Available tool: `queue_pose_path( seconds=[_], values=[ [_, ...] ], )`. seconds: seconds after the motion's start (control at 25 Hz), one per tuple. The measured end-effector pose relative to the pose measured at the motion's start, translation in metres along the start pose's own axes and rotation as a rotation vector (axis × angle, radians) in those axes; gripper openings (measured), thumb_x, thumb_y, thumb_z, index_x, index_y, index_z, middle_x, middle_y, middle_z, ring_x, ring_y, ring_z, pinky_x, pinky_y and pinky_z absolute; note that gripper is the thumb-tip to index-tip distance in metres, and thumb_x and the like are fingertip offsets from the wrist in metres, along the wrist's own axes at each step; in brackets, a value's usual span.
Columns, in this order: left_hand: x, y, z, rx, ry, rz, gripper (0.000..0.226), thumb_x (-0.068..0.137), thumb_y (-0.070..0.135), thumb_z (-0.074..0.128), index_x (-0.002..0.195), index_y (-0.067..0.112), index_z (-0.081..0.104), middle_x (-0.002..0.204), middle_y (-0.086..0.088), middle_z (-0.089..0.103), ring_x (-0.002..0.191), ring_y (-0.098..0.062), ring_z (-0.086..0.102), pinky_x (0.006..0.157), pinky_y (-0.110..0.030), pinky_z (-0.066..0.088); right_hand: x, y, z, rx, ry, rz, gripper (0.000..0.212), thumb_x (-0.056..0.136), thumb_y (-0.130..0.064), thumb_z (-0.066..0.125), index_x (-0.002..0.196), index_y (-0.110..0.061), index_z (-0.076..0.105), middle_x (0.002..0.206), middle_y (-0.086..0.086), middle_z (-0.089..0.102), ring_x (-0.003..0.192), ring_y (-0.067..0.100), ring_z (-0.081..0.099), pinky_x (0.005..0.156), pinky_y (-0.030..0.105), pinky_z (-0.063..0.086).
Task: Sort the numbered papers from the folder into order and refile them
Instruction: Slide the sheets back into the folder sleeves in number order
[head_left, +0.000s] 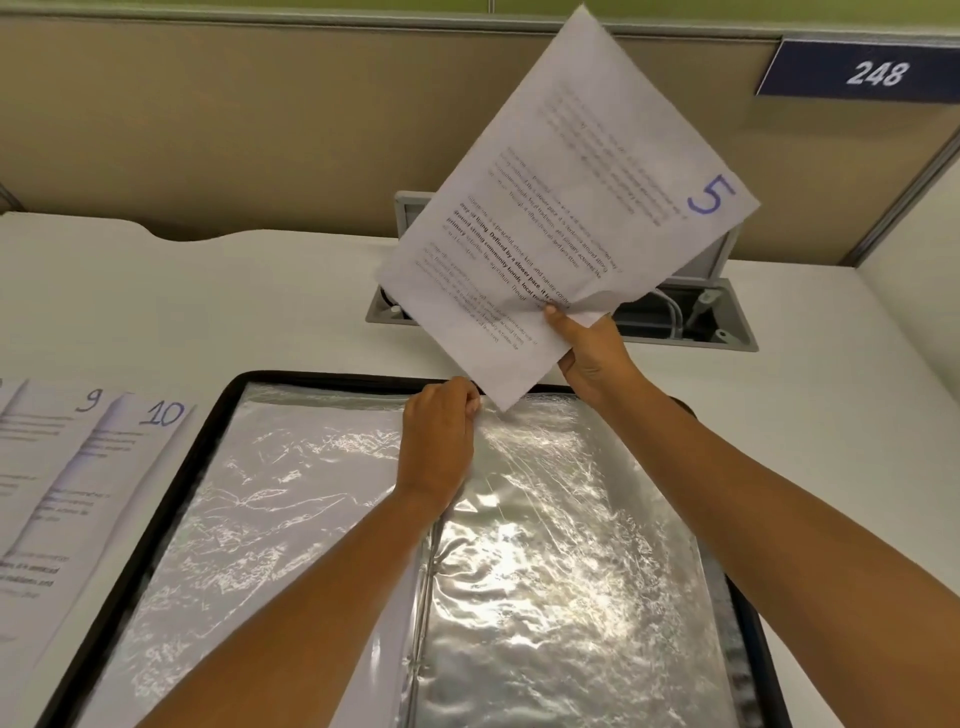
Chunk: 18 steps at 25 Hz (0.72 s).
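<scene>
A black-edged folder (171, 470) lies open on the white desk, its clear plastic sleeves (566, 561) shining on both sides. My right hand (592, 353) pinches the lower edge of a printed sheet marked 5 (561, 208) and holds it tilted in the air above the folder's far edge. My left hand (441, 441) pinches the top edge of the right-hand sleeve near the spine. The sheet's lowest corner hangs just beside the fingers of that hand.
Sheets marked 9 (47, 441) and 10 (130, 467) lie overlapped on the desk, left of the folder. An open cable tray (691, 317) with wires is set into the desk behind the folder. A beige partition with a sign 248 (872, 70) closes the back.
</scene>
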<state>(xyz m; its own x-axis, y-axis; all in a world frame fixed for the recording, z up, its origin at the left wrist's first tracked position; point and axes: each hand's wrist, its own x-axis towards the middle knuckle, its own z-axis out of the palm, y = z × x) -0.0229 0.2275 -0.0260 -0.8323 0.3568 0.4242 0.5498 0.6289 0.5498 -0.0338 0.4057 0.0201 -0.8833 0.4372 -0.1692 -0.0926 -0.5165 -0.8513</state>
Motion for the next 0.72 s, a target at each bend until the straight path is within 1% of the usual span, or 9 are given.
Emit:
queue_pose_path(
  seconds=[0.12,0.2,0.24,0.32,0.44,0.52,0.6,0.68,0.72],
  values=[
    [0.001,-0.001,0.0,-0.016,0.011,-0.002,0.018,0.082,-0.006,0.053,0.076,0.01,0.053,0.069,-0.001,0.054,0.066,-0.021,0.047,0.064,-0.039,0.043,-0.003,-0.002,-0.011,-0.121,-0.113,0.04,0.033,0.088,0.001,0.057,0.118,-0.013,0.053,0.114,0.004,0.063,0.107,0.021,0.061,0.088,0.036,0.054],
    [-0.001,-0.002,0.001,-0.019,0.016,0.011,0.014,0.086,0.0,0.05,0.079,0.011,0.053,0.072,-0.002,0.054,0.068,-0.02,0.047,0.064,-0.039,0.044,-0.003,-0.011,-0.025,-0.162,-0.157,0.061,0.043,0.084,-0.003,0.06,0.125,-0.009,0.051,0.113,0.003,0.066,0.103,0.018,0.064,0.083,0.032,0.056],
    [-0.002,-0.002,0.001,-0.002,0.026,0.028,0.012,0.089,0.007,0.047,0.081,0.01,0.056,0.076,-0.003,0.055,0.07,-0.021,0.048,0.064,-0.038,0.045,-0.002,-0.016,-0.032,-0.183,-0.174,0.072,0.049,0.08,-0.007,0.063,0.127,-0.009,0.051,0.111,0.001,0.068,0.101,0.017,0.066,0.08,0.03,0.057],
    [-0.001,-0.003,0.002,0.036,0.053,0.055,0.022,0.089,0.018,0.04,0.084,0.007,0.06,0.084,-0.007,0.057,0.074,-0.022,0.051,0.065,-0.035,0.045,-0.002,-0.027,-0.049,-0.239,-0.202,0.094,0.062,0.069,-0.017,0.073,0.127,-0.009,0.052,0.107,-0.002,0.071,0.099,0.015,0.067,0.076,0.028,0.057],
    [0.0,-0.005,0.003,0.062,0.087,0.056,0.028,0.087,0.021,0.039,0.083,0.007,0.063,0.087,-0.01,0.056,0.076,-0.024,0.053,0.065,-0.034,0.045,-0.002,-0.035,-0.07,-0.33,-0.243,0.156,0.083,0.046,-0.034,0.091,0.12,-0.014,0.058,0.114,0.002,0.069,0.103,0.021,0.066,0.075,0.034,0.057],
    [0.0,-0.006,0.004,0.075,0.08,0.049,0.03,0.086,0.022,0.038,0.082,0.008,0.064,0.086,-0.009,0.056,0.076,-0.024,0.052,0.065,-0.034,0.045,-0.004,-0.036,-0.083,-0.362,-0.265,0.179,0.086,0.041,-0.038,0.093,0.117,-0.017,0.059,0.115,0.003,0.068,0.103,0.022,0.066,0.073,0.036,0.058],
    [-0.001,-0.006,0.005,0.085,0.065,0.036,0.024,0.087,0.018,0.044,0.082,0.008,0.065,0.086,-0.009,0.056,0.077,-0.024,0.053,0.066,-0.034,0.044,-0.005,-0.037,-0.092,-0.356,-0.257,0.185,0.081,0.051,-0.032,0.09,0.123,-0.014,0.057,0.12,0.005,0.066,0.107,0.024,0.064,0.077,0.038,0.057],
    [-0.001,-0.007,0.006,0.092,0.058,0.022,0.008,0.085,0.009,0.058,0.082,0.007,0.066,0.087,-0.01,0.057,0.078,-0.025,0.053,0.067,-0.035,0.044,-0.005,-0.04,-0.099,-0.331,-0.244,0.175,0.063,0.073,-0.016,0.074,0.131,-0.01,0.051,0.125,0.007,0.063,0.114,0.027,0.06,0.084,0.039,0.056],
    [-0.001,-0.007,0.005,0.094,0.055,0.021,0.003,0.082,0.005,0.063,0.083,0.007,0.066,0.087,-0.01,0.057,0.078,-0.025,0.053,0.067,-0.036,0.045,-0.004,-0.041,-0.101,-0.333,-0.236,0.172,0.059,0.078,-0.011,0.067,0.134,-0.009,0.048,0.127,0.007,0.061,0.116,0.027,0.059,0.087,0.04,0.054]
  ],
)
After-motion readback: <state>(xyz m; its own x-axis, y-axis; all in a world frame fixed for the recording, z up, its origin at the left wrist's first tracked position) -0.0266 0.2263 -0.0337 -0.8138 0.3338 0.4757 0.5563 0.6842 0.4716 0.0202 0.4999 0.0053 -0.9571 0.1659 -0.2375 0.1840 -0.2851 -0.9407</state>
